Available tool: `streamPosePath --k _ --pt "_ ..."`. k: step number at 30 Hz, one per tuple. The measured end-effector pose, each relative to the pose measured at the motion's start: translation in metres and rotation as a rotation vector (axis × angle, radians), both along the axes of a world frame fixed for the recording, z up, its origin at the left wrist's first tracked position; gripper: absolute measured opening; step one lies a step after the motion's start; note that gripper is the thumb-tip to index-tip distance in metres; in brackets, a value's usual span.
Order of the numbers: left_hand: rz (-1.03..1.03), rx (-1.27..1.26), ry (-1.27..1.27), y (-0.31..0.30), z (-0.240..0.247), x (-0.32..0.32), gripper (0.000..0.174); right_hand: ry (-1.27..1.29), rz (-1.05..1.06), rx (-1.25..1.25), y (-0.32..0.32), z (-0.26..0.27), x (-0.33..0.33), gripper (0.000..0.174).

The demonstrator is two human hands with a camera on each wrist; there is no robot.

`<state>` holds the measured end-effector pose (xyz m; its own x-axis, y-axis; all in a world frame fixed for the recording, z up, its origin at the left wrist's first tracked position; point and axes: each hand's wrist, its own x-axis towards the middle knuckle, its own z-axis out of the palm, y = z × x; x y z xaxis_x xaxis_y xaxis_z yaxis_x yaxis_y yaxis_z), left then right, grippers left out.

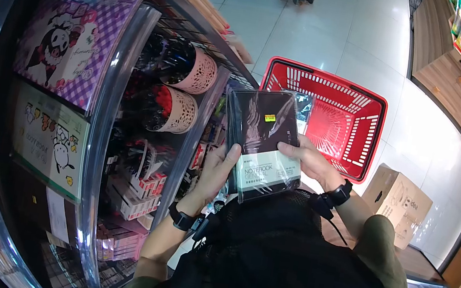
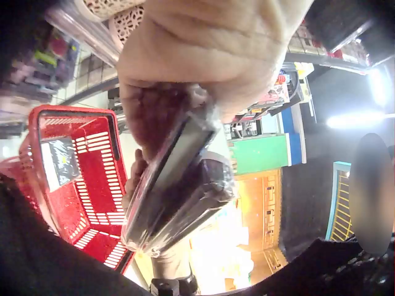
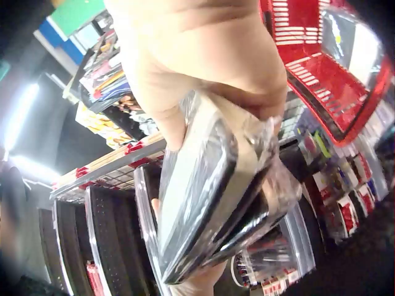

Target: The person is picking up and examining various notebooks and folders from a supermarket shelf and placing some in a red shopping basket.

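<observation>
In the head view, a dark notebook in clear plastic wrap has a pale band printed "NOTEBOOK" and a small yellow price sticker. My left hand grips its left edge, thumb on the cover. From the other side my right hand holds it, thumb also on the front. A second wrapped notebook lies against the first, as the left wrist view shows. Both spread slightly apart at one end in the right wrist view, where the wrapped notebooks hang below my right palm. The fingers behind them are mostly hidden.
A red shopping basket stands beyond my hands, with a wrapped notebook inside. Store shelves run along the left, holding a purple checked notebook and pink lattice cups. A cardboard box sits on the right.
</observation>
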<state>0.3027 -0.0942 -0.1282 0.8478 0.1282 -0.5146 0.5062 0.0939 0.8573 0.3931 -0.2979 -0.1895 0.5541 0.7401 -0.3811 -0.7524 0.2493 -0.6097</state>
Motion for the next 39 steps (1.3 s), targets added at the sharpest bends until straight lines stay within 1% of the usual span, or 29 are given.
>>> streamPosePath --k 1,3,5,7,9,10,11,12,14,15,16,18,21,22,23,25,27,29,30,31,32,33,34,35,36,37,38,39 --pt "-0.022 -0.046 0.018 -0.001 -0.004 0.003 0.042 0.006 -0.005 -0.004 -0.001 -0.005 0.001 0.055" --pt "-0.047 -0.073 0.077 -0.001 -0.008 0.005 0.044 0.101 -0.033 -0.003 -0.003 -0.022 0.006 0.055" --pt "-0.256 0.099 0.090 0.002 -0.012 0.004 0.041 0.112 -0.029 -0.044 -0.011 -0.037 0.017 0.054" --pt "-0.228 0.048 0.075 0.009 -0.023 -0.005 0.040 0.130 -0.133 -0.099 -0.020 -0.052 0.030 0.052" --pt "-0.131 -0.018 -0.004 0.018 -0.023 -0.011 0.040 0.061 -0.196 -0.198 -0.030 -0.078 0.047 0.046" --pt "-0.051 -0.042 0.037 0.023 -0.022 -0.015 0.036 0.037 -0.204 -0.243 -0.035 -0.093 0.057 0.045" --pt "-0.037 -0.043 0.037 0.028 -0.022 -0.019 0.036 0.011 -0.212 -0.286 -0.041 -0.110 0.068 0.043" --pt "0.053 -0.049 0.070 0.033 -0.023 -0.023 0.034 0.037 -0.216 -0.250 -0.046 -0.135 0.077 0.041" --pt "0.230 -0.068 0.091 0.040 -0.023 -0.035 0.027 0.076 -0.233 -0.311 -0.048 -0.170 0.090 0.037" --pt "0.244 -0.070 0.090 0.044 -0.025 -0.041 0.027 0.085 -0.245 -0.350 -0.046 -0.186 0.094 0.036" --pt "0.306 -0.096 0.101 0.048 -0.028 -0.049 0.027 0.083 -0.231 -0.353 -0.044 -0.207 0.097 0.036" --pt "0.409 -0.105 0.132 0.049 -0.028 -0.060 0.025 0.114 -0.245 -0.458 -0.034 -0.249 0.101 0.035" --pt "0.436 -0.047 0.151 0.051 -0.024 -0.076 0.025 0.157 -0.266 -0.447 -0.012 -0.289 0.098 0.035" --pt "0.449 -0.044 0.149 0.052 -0.024 -0.081 0.025 0.132 -0.249 -0.532 -0.001 -0.297 0.097 0.034" --pt "0.459 -0.001 0.156 0.053 -0.024 -0.087 0.026 0.128 -0.236 -0.529 0.004 -0.304 0.097 0.034" --pt "0.485 0.044 0.163 0.055 -0.022 -0.096 0.026 0.103 -0.152 -0.799 0.020 -0.295 0.091 0.032" --pt "0.459 0.106 0.132 0.056 -0.020 -0.104 0.026 0.068 -0.166 -0.778 0.030 -0.293 0.090 0.030" --pt "0.457 0.123 0.100 0.058 -0.020 -0.113 0.025 0.104 -0.196 -0.819 0.026 -0.329 0.096 0.025" --pt "0.444 0.141 0.071 0.058 -0.020 -0.118 0.024 -0.192 -0.075 -0.971 0.016 -0.395 0.098 0.020" --pt "0.472 0.145 0.053 0.059 -0.021 -0.123 0.024 -0.226 -0.048 -1.017 0.005 -0.383 0.099 0.019" --pt "0.425 0.176 0.016 0.061 -0.022 -0.127 0.023 -0.269 -0.014 -1.054 -0.005 -0.367 0.095 0.019" --pt "0.390 0.215 -0.023 0.063 -0.023 -0.134 0.022 -0.795 0.108 -1.028 -0.033 -0.421 0.096 0.012" --pt "0.378 0.278 -0.065 0.065 -0.026 -0.141 0.019 -1.063 0.152 -0.997 -0.037 -0.361 0.087 0.007" --pt "0.365 0.354 -0.095 0.066 -0.021 -0.144 0.019 -2.063 0.280 -1.039 -0.054 -0.425 0.102 0.008" --pt "0.351 0.411 -0.111 0.069 -0.016 -0.150 0.020 -1.114 0.010 -0.930 -0.063 -0.451 0.113 0.013" --pt "0.342 0.473 -0.117 0.071 -0.011 -0.154 0.021 -0.400 -0.191 -0.853 -0.033 -0.333 0.095 0.015" --pt "0.359 0.535 -0.193 0.074 -0.004 -0.158 0.021 -0.434 -0.252 -0.778 -0.023 -0.302 0.094 0.017" --pt "0.372 0.601 -0.269 0.078 0.003 -0.166 0.021 -0.501 -0.280 -0.791 -0.010 -0.279 0.098 0.019"
